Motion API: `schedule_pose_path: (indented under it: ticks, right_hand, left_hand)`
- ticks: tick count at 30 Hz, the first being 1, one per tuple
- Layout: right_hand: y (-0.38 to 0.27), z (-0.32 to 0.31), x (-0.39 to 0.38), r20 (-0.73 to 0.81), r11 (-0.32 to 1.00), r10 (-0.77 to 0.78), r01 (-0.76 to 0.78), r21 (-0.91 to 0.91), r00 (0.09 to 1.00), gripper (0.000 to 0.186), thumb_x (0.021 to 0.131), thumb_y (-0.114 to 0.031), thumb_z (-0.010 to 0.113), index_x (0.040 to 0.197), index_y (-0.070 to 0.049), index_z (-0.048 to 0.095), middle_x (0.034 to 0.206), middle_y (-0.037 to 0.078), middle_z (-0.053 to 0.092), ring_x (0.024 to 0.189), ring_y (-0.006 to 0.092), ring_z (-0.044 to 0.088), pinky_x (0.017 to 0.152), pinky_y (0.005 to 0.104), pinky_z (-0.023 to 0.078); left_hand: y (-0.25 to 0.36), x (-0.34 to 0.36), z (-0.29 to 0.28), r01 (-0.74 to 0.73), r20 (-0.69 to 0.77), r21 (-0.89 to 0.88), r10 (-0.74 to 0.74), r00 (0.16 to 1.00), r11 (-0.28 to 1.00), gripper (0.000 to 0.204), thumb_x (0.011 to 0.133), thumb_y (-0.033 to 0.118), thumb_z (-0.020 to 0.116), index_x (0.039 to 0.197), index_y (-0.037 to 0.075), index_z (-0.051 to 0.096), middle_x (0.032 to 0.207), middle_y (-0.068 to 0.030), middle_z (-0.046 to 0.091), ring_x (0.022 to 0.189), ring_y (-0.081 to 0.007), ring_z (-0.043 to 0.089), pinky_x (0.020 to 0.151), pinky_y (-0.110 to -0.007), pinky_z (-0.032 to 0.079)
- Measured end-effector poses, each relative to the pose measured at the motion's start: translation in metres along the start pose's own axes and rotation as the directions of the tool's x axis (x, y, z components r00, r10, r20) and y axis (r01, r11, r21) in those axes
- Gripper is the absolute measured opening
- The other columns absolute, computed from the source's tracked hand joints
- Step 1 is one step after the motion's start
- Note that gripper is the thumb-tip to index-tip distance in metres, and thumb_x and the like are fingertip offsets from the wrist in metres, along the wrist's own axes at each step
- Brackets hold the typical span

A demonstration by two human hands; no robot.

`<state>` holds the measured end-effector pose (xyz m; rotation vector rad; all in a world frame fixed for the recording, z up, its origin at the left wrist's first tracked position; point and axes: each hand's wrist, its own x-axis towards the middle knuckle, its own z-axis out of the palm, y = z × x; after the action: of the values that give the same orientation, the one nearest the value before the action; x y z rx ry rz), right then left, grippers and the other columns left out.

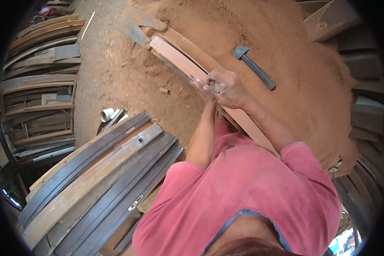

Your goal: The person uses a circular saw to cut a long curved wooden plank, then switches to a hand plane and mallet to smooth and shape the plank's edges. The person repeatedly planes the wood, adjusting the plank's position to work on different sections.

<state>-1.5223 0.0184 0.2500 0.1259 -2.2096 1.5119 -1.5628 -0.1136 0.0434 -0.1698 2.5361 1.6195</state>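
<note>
**Two hands on one plank**

Both your hands meet on the reddish plank (181, 59), which lies slanted across the sawdust heap (311, 98); your right hand (227, 88) is clenched round a small grey lump (its kind unclear), your left hand (202, 88) presses flat, probably steadying the board; a hammer (254, 66) waits near.

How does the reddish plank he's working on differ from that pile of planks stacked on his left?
The reddish plank looks fresh and clean; the stacked planks are dark grey and weathered. It lies alone on sawdust under both hands; the stack lies untouched. Both are long, flat wood.
</note>
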Motion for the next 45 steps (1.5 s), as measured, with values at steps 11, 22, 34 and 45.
schedule_pose_path:
  ticks: [11, 22, 34, 45]
  right_hand:
    - [0.076, -0.052, 0.012, 0.146, 0.778, 0.467, -0.484, 0.4, 0.872, 0.018, 0.09, -0.013, 0.079, 0.091, -0.007, 0.062, 0.085, -0.002, 0.062, 0.078, 0.0062, 0.063, 0.068, 0.0233, 0.055]
    - [0.046, -0.055, 0.033, 0.242, 0.951, 0.264, -0.293, 0.095, 0.934, 0.017, 0.088, -0.012, 0.076, 0.093, -0.006, 0.06, 0.082, 0.004, 0.063, 0.077, 0.0145, 0.065, 0.067, 0.0343, 0.054]
    - [-0.082, -0.074, -0.156, 0.064, 0.921, 0.269, -0.237, -0.31, 0.961, 0.015, 0.084, -0.003, 0.069, 0.098, -0.003, 0.063, 0.1, 0.016, 0.067, 0.093, 0.0383, 0.065, 0.079, 0.0483, 0.053]
    - [-0.067, -0.075, -0.151, -0.029, 0.818, 0.474, -0.452, -0.357, 0.88, 0.017, 0.084, -0.008, 0.073, 0.098, -0.003, 0.064, 0.095, 0.015, 0.07, 0.089, 0.0358, 0.069, 0.076, 0.0434, 0.055]
  left_hand:
    - [0.047, -0.006, -0.01, 0.132, -0.044, 0.134, -0.128, 0.991, 0.982, 0.074, 0.108, 0.044, 0.03, 0.152, -0.014, 0.018, 0.151, -0.0414, 0.033, 0.14, -0.0528, 0.037, 0.116, -0.051, 0.031]
    - [0.02, 0.004, -0.007, 0.03, -0.032, 0.166, -0.025, 0.999, 0.986, 0.092, 0.103, 0.054, 0.043, 0.152, -0.018, 0.012, 0.153, -0.0423, 0.029, 0.143, -0.0514, 0.033, 0.119, -0.049, 0.03]
    - [0.073, -0.009, -0.007, 0.151, 0.009, 0.218, -0.157, 0.988, 0.964, 0.091, 0.09, 0.042, 0.068, 0.143, -0.014, 0.02, 0.134, -0.0429, 0.046, 0.125, -0.0538, 0.052, 0.108, -0.053, 0.043]
    - [0.079, -0.046, -0.005, 0.192, -0.019, 0.198, -0.192, 0.981, 0.961, 0.102, 0.085, 0.048, 0.077, 0.147, -0.013, 0.022, 0.135, -0.0383, 0.051, 0.127, -0.0494, 0.054, 0.109, -0.05, 0.044]
